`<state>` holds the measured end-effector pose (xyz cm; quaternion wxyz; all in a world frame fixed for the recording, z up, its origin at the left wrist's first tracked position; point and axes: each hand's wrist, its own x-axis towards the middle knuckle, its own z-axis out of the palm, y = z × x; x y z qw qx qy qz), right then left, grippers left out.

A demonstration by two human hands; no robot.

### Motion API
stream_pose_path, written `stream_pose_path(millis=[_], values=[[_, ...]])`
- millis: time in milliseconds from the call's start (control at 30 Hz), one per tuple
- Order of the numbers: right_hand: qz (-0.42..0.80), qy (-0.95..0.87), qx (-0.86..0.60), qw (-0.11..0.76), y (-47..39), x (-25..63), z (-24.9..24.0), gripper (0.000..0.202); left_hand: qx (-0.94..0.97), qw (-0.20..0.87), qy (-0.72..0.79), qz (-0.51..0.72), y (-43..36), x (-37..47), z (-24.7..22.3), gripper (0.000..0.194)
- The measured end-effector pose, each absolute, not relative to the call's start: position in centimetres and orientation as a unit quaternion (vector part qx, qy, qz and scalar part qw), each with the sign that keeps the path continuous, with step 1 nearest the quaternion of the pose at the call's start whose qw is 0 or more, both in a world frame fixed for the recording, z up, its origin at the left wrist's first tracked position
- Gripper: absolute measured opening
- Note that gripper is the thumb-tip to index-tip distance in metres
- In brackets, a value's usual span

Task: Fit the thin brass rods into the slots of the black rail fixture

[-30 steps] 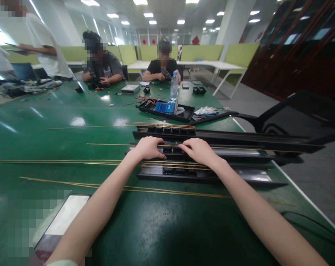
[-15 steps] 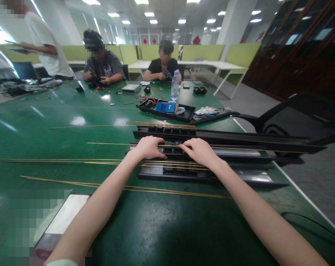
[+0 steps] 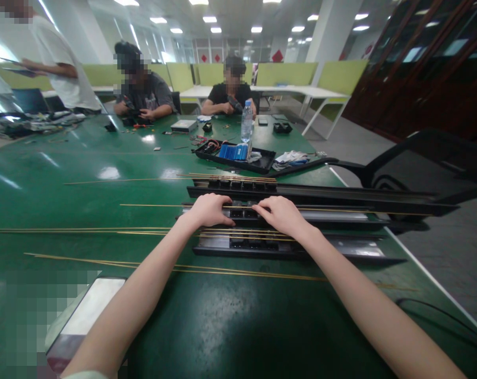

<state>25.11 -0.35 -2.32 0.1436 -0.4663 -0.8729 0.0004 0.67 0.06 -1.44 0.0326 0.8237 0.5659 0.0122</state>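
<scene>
Three long black channels lie side by side, with small black blocks set in them. My left hand [image 3: 207, 209] grips the middle channel [image 3: 337, 217] near its left end, thumb on the near side and fingers at the far side. A thin golden rod [image 3: 151, 205] runs lengthwise over that channel and its black blocks [image 3: 242, 211]. My right hand [image 3: 281, 215] pinches the rod just right of the blocks; its fingertips are partly hidden. The near channel [image 3: 360, 246] and the far channel [image 3: 341, 195] also have golden rods across their blocks.
More golden rods [image 3: 238, 272] lie on the green table [image 3: 222, 326] in front. A phone [image 3: 92, 305] is by my left forearm. Beyond the channels are a black tray [image 3: 262, 162], a water bottle [image 3: 247, 122] and gloves [image 3: 292, 159]. An office chair [image 3: 416, 163] stands right. Several people are across the table.
The whole view has shifted slightly to the left. Both hands keep nearly the same place and grip at the middle channel.
</scene>
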Motion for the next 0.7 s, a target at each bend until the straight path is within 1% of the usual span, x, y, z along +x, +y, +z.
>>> stream_pose_path(millis=[700], values=[[0.005,-0.868,-0.474,0.145,-0.70,25.01,-1.46,0.040,0.821,0.035,0.569,0.013,0.10,0.63,-1.57,0.082]])
